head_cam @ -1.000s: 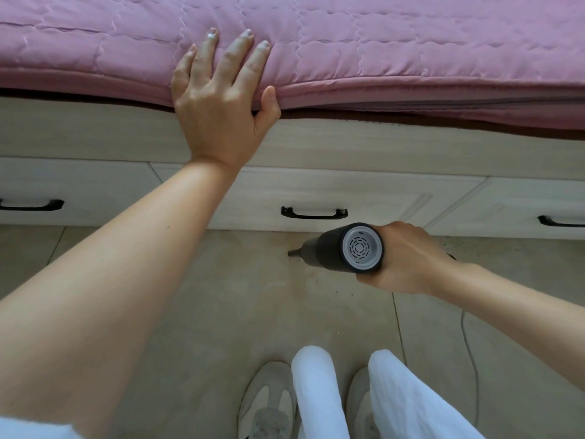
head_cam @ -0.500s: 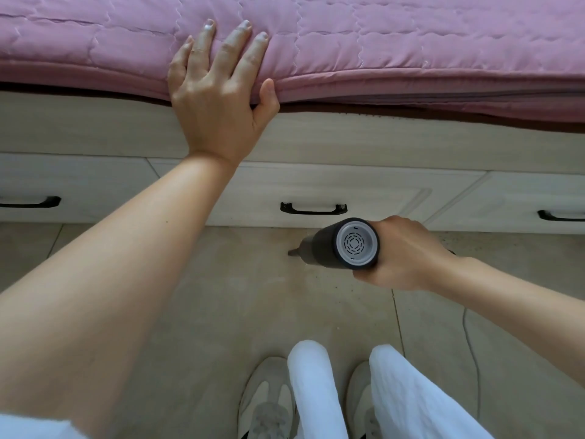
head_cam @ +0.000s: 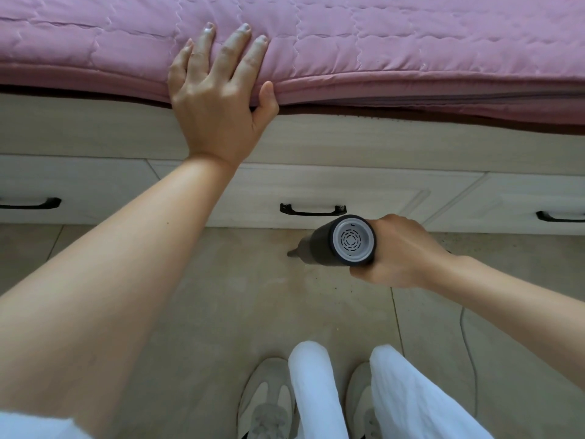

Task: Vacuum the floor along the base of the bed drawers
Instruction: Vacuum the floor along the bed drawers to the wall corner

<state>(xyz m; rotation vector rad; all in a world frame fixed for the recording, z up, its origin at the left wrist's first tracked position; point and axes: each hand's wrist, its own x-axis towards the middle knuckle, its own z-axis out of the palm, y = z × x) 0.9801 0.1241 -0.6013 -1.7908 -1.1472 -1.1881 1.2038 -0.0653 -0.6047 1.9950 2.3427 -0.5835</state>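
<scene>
left hand (head_cam: 218,99): mine, flat on the pink quilted mattress cover (head_cam: 411,42). 4 fingers straight and spread on top, thumb hooked at the front edge of the padding. Grips nothing, just rests on it.
right hand (head_cam: 402,251): mine, fingers wrapped round the body of the handheld vacuum (head_cam: 342,245). Full grip; fingertips hidden behind the body.
vacuum: dark cylinder, grey round rear cap with dashed ring vents faces the camera. Body slants down and to the left; narrow nozzle (head_cam: 292,252) at the floor, just in front of the middle drawer's base. Can't tell if the tip actually touches the tile.
floor (head_cam: 205,312): beige tile, grout lines visible. Dark specks scattered under and right of the vacuum, more along the drawer base on the right.
drawers: 3 in view, pale wood grain, in 1 row under the bed frame. Middle drawer (head_cam: 364,191) shown whole; left and right cut off by the frame edges.
handles: 3, black, 1 per drawer. Middle handle (head_cam: 312,210) sits just above the vacuum in the view.
cable (head_cam: 468,350): 1 thin pale line on the tile, lower right, runs under my right forearm.
shoes: 2, grey, at the bottom; left shoe (head_cam: 266,403).
trouser legs: 2, white; left leg (head_cam: 313,384) covers part of the shoes.
</scene>
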